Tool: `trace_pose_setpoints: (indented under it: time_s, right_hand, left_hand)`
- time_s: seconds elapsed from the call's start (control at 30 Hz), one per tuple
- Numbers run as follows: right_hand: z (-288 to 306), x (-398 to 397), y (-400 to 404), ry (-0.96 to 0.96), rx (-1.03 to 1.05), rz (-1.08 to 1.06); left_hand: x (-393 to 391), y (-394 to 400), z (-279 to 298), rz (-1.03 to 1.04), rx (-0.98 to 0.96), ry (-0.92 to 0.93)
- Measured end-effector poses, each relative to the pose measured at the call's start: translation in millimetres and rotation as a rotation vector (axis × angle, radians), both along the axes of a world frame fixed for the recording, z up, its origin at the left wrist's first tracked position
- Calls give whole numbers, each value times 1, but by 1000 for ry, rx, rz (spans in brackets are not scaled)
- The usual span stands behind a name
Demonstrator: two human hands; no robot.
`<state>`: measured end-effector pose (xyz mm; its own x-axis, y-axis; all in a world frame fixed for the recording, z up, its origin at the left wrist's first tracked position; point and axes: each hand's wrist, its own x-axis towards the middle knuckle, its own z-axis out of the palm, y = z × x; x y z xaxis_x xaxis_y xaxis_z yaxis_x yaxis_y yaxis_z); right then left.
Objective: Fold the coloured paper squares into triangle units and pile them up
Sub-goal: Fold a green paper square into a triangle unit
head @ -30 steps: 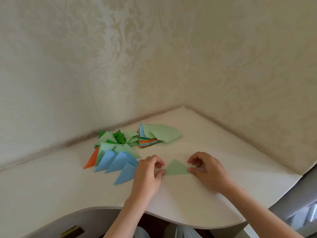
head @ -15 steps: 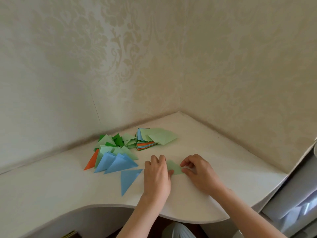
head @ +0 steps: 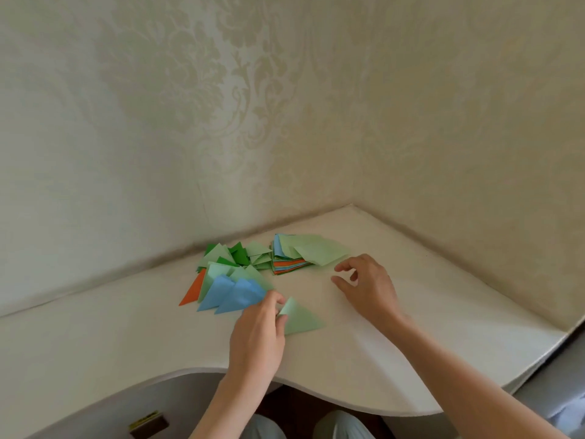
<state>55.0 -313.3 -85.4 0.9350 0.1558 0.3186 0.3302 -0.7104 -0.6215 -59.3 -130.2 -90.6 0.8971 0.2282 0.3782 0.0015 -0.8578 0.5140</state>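
Left hand (head: 258, 337) held a folded light-green triangle (head: 299, 318) at the front of the pale bench (head: 443, 312).

The left thumb and fingers (head: 282, 321) were pinched on the triangle's left corner, which was lifted a little while the rest lay flat on the bench, just right of the pile of folded triangles (head: 232, 280). That pile held blue, light-green, dark-green and one orange unit, overlapping loosely. Behind it and to the right sat the stack of unfolded squares (head: 300, 256), light green on top with orange and blue edges showing. The right hand (head: 368, 288) hovered near the stack's front corner, its fingers apart and loosely curled, holding nothing. Patterned cream wallpaper (head: 253, 122) covered the corner walls.
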Motion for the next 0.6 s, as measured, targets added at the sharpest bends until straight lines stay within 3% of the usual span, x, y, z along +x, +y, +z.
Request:
trace_pose_setpoints:
  time_s: [0.43,0.6]
  right_hand:
    - [-3,39,42,-39,-103,-56]
    - [4,26,17,-215,-129,-43]
  left_hand:
    - [-2,58,-13,5,-55,0]
    - [4,47,-5,-24,-58,-72]
